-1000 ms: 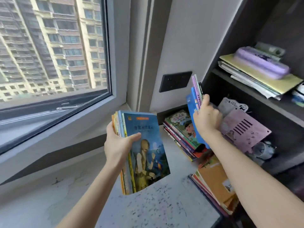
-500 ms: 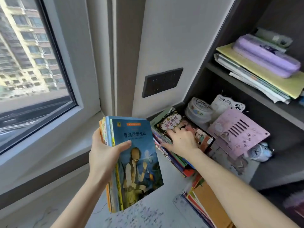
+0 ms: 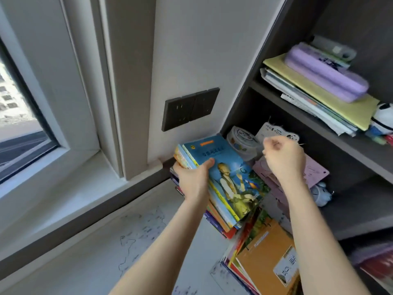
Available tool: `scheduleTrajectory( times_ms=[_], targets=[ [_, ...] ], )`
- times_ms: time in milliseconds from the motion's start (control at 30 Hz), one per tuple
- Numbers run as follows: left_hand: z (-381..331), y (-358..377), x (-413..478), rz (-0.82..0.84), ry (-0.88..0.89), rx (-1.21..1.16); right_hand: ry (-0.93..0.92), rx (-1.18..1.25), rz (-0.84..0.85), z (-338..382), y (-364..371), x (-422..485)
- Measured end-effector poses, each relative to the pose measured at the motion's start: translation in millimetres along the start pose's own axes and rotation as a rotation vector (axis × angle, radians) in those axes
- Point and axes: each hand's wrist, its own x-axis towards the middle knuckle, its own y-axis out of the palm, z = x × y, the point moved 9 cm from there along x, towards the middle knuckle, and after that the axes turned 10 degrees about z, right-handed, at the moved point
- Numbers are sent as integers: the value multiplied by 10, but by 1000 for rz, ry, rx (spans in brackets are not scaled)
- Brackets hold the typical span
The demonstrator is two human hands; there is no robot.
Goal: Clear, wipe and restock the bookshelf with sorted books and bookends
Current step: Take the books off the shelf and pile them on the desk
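My left hand (image 3: 194, 177) grips a bundle of thin books topped by a blue-covered book (image 3: 227, 175), its thumb across the cover. The bundle lies on top of a flat pile of books (image 3: 225, 227) at the corner of the desk by the wall. My right hand (image 3: 284, 160) hovers with curled fingers above a pink perforated bookend (image 3: 316, 173) on the lower shelf; it holds nothing I can see. A second pile topped by an orange book (image 3: 261, 252) lies nearer to me.
The upper shelf (image 3: 319, 133) carries a stack of papers with a purple pencil case (image 3: 325, 75). A round white tin (image 3: 242, 141) and a small toy (image 3: 321, 193) sit on the lower shelf. A dark wall socket (image 3: 189, 108) and a window (image 3: 19, 124) lie to the left.
My left hand has carried the blue-topped bundle right and down onto the pile by the wall. My right hand has lifted off that pile and moved right, above the pink bookend.
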Motion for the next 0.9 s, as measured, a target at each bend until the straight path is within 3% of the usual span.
scheduleTrajectory(
  times_ms=[133,267,367,467,633,900],
  targets=[
    [97,148,79,-24,-62,318,19,-138,154,-105,374,-106],
    [-107,106,177,65,-102,998,42,-230,242,-183,661,-244],
    [-152,58,166,226,-152,1247,34,-246,259,-82,660,-323],
    [-246,-20,71,291,-182,1300,50,-223,301,78,598,-456],
    [-605,-129,-305,287,-1,1333,3,-37,257,454,186,-955],
    [-1221,52,-1774,500,348,987,-258,394,346,979,-633,-1986]
  ],
)
